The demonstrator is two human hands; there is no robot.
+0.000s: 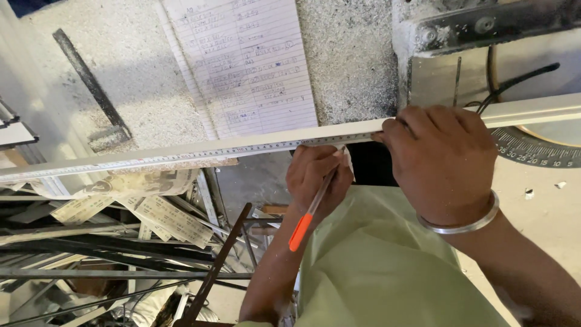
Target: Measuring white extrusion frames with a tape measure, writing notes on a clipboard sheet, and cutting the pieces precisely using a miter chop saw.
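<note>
A long white metal profile (181,154) lies across the bench from left to right, with a measuring tape (266,146) stretched along its top. My right hand (445,160), a silver bangle (463,225) on its wrist, presses down on the profile and the tape's end. My left hand (315,175) sits just below the profile and holds a pen (308,212) with an orange cap, its tip up against the profile's edge near the tape.
A lined sheet of handwritten notes (248,66) lies on the shavings-covered bench (351,60) behind the profile. A saw's angle scale (532,148) and metal fence (484,24) are at the right. Stacked metal bars and offcuts (109,248) fill the lower left. A black bar (91,85) lies at upper left.
</note>
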